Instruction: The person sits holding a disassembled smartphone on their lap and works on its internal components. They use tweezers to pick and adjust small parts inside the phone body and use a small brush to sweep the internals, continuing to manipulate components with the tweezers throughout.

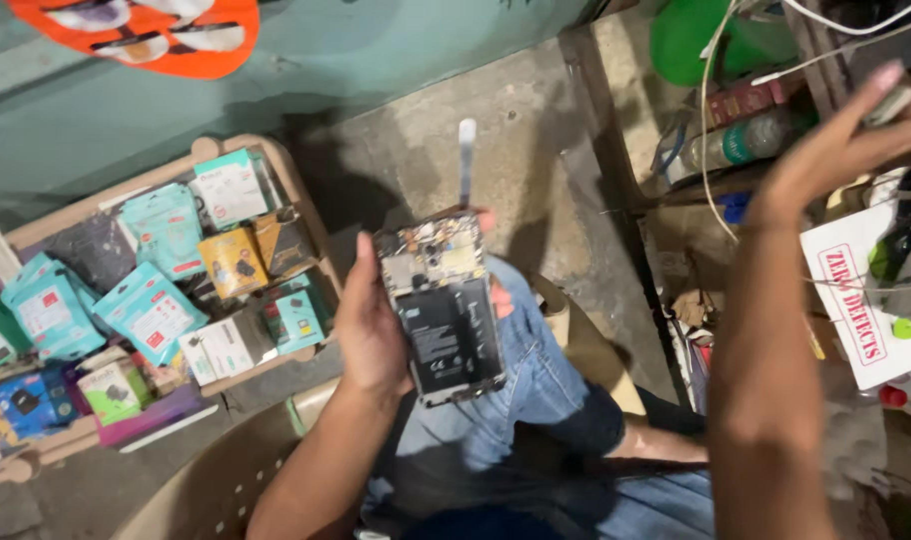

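Left hand grips an opened phone, long axis upright; right hand pinches a small pale object. Teal packages fill the tray at left.

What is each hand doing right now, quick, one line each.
Left hand: closed around the opened phone, its back cover off.
Right hand: raised toward the cluttered shelf, pinching a small pale object; too blurred to identify.

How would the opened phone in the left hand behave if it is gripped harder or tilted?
The opened phone probably stays stiff, being a flat slab held at its edges by the left hand. With its back cover off, the exposed circuit board and battery look fragile, so pressing there seems risky. The thin strip standing above it would likely flop when tilted.
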Demonstrator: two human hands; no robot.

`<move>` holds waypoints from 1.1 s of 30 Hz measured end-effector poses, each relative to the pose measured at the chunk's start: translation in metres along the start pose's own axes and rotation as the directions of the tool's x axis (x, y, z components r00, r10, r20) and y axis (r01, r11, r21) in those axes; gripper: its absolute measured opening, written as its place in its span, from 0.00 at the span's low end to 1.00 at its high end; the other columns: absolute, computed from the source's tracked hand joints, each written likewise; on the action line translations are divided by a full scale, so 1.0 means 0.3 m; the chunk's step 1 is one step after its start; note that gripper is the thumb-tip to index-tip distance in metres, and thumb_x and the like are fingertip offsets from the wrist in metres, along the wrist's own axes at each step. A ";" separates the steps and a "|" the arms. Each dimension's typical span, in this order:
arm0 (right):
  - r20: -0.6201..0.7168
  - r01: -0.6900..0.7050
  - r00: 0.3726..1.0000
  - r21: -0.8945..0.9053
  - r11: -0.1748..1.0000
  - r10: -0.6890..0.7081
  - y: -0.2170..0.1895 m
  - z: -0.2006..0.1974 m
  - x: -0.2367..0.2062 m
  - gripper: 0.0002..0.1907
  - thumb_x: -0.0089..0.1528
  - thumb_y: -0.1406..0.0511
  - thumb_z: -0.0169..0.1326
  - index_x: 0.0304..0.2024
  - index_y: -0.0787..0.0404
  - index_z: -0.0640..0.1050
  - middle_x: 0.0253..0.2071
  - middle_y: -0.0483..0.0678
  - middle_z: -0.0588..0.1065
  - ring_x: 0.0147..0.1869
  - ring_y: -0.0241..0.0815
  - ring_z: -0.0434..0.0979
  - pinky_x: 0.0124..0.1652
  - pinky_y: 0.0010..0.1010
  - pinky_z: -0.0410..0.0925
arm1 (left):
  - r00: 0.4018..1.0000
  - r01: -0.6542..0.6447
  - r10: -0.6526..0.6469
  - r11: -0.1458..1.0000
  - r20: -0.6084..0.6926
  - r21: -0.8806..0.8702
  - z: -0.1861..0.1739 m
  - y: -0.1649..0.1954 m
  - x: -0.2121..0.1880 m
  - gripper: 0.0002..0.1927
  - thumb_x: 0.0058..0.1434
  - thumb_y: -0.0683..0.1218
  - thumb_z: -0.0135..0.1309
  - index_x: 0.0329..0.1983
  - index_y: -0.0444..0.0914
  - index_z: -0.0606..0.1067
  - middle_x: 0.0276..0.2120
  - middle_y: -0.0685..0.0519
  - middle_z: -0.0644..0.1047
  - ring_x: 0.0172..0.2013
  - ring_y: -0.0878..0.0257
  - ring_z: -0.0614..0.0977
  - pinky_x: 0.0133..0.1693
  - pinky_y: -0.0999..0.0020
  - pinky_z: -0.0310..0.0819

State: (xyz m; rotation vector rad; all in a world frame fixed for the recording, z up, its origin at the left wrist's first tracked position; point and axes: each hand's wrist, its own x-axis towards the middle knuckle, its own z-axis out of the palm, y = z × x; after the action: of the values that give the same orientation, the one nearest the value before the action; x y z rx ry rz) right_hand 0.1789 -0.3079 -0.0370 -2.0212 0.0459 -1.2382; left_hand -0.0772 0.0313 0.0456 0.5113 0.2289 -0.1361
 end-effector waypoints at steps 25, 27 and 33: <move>0.685 -0.036 0.578 0.565 0.824 -0.444 -0.833 -0.206 -0.210 0.13 0.65 0.77 0.65 0.51 0.64 0.85 0.42 0.47 0.72 0.39 0.37 0.74 0.36 0.23 0.68 | 0.982 -0.059 0.074 0.994 0.174 -0.091 -0.061 -0.064 0.149 0.39 0.77 0.67 0.27 0.62 0.30 0.71 0.45 0.39 0.80 0.41 0.48 0.85 0.47 0.53 0.82; 0.697 -0.046 0.585 0.539 0.841 -0.415 -0.835 -0.208 -0.211 0.13 0.64 0.77 0.65 0.50 0.64 0.85 0.42 0.47 0.72 0.40 0.38 0.73 0.35 0.24 0.68 | 0.975 -0.079 0.096 0.992 0.199 -0.095 -0.058 -0.070 0.158 0.37 0.78 0.67 0.27 0.61 0.31 0.70 0.45 0.38 0.80 0.42 0.47 0.85 0.47 0.51 0.82; 0.732 -0.130 0.564 0.536 0.834 -0.383 -0.850 -0.214 -0.201 0.13 0.63 0.78 0.65 0.49 0.64 0.84 0.42 0.48 0.72 0.41 0.36 0.73 0.38 0.25 0.69 | 0.979 -0.056 0.066 0.997 0.194 -0.053 -0.069 -0.075 0.165 0.39 0.77 0.68 0.28 0.61 0.31 0.71 0.44 0.36 0.80 0.41 0.46 0.85 0.46 0.53 0.82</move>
State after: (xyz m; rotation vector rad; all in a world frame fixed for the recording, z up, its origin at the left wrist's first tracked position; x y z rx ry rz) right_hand 0.0115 -0.1386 0.0895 -1.8882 -0.8495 -0.1820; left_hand -0.0373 0.0187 0.0051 0.4542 0.0237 -0.1200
